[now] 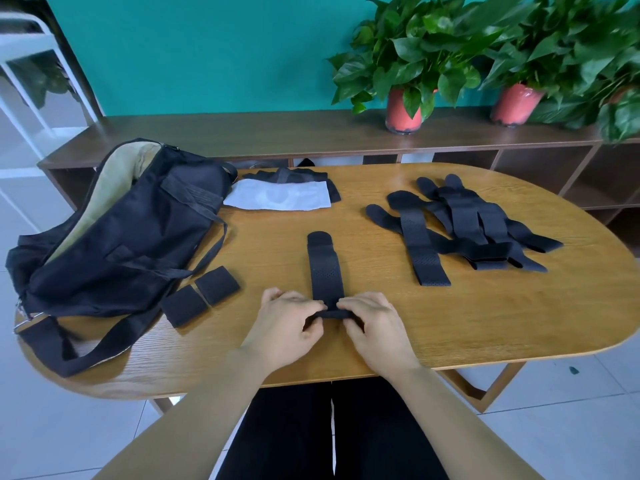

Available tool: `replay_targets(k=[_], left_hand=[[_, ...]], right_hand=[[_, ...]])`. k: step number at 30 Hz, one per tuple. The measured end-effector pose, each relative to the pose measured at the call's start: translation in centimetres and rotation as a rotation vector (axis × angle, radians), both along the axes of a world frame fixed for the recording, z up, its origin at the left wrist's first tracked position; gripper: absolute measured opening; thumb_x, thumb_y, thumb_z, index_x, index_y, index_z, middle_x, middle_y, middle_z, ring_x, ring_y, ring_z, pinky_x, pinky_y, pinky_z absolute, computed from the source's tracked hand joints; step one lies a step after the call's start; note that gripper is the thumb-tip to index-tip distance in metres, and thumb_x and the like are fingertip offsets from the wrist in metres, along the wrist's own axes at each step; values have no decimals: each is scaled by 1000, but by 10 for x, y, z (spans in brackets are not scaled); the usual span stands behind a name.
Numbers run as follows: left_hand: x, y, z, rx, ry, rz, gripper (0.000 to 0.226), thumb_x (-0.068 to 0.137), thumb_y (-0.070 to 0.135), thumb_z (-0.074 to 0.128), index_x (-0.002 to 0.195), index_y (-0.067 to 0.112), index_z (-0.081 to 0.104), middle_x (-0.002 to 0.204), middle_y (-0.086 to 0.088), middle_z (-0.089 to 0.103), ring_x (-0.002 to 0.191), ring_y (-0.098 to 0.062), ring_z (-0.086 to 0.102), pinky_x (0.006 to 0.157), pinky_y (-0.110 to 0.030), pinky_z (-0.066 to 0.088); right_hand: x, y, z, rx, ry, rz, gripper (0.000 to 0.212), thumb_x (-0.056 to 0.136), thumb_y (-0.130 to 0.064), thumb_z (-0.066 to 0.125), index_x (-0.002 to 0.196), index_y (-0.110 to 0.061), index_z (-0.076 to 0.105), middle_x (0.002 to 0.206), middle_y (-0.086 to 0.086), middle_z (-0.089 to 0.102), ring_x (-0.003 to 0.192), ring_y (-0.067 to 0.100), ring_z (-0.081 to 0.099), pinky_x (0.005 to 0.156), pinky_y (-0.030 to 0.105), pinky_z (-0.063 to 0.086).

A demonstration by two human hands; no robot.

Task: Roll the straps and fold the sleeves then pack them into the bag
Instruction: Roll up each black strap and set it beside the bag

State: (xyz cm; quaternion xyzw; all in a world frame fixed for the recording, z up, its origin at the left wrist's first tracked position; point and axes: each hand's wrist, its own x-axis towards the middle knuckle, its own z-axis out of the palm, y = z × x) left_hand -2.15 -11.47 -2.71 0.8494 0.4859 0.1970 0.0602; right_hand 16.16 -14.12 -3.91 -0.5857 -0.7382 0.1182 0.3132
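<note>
A black perforated strap [325, 268] lies lengthwise on the wooden table [450, 317], its near end turned up into a small roll. My left hand [291, 320] and my right hand [372, 320] pinch that rolled end from either side. Several more black straps [460, 226] lie in a loose pile at the right. Two small black rolled straps [201, 294] sit side by side left of my hands. White and black sleeves [280, 195] lie stacked at the back. The black bag [114, 237] with a tan lining lies open on the table's left end.
The bag's long shoulder strap [100, 351] trails over the table's near left edge. Behind the table runs a low brown shelf [277, 133] holding two potted plants [405, 112]. A white frame [34, 64] stands at the far left.
</note>
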Motion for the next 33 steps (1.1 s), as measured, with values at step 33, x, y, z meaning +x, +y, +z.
replay_targets(k=[33], left_hand=[[22, 17, -5, -89, -34, 377, 47, 98, 32, 48, 142, 19, 42, 120, -4, 52, 103, -21, 56, 82, -32, 48]], right_hand=[[-40, 37, -9, 77, -101, -354, 31, 77, -16, 76, 107, -11, 69, 90, 9, 63, 64, 26, 63, 44, 29, 47]])
